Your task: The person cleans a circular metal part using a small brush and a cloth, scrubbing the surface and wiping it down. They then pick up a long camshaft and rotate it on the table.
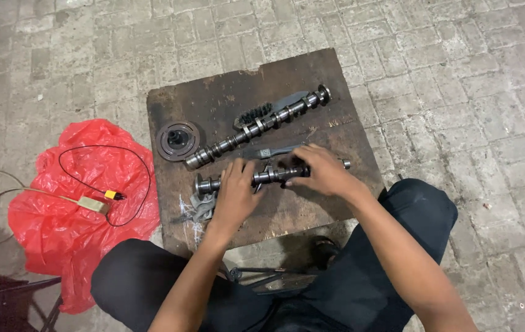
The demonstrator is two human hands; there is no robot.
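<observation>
In the head view, at frame centre, the left hand (pixel 235 190) and right hand (pixel 321 170) both clamp the near camshaft (pixel 268 176) flat on the board (pixel 213 98), steadying it, while a second camshaft (pixel 256 125) and pulley (pixel 177 141) lie above.

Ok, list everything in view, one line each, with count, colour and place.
camshaft: one, dark steel, lying diagonally across the board
second camshaft: one, dark steel, near edge of the board, under both hands
pulley disc: one, dark, board's left side
brush: one, black bristles, behind the diagonal camshaft
rag: one, grey, board's near-left part
wooden board: one, dark brown, on the paving
plastic bag: one, red, on the paving left of the board
cable with small box: one, black wire, on the bag
left hand: on the second camshaft
right hand: gripping the same shaft
</observation>
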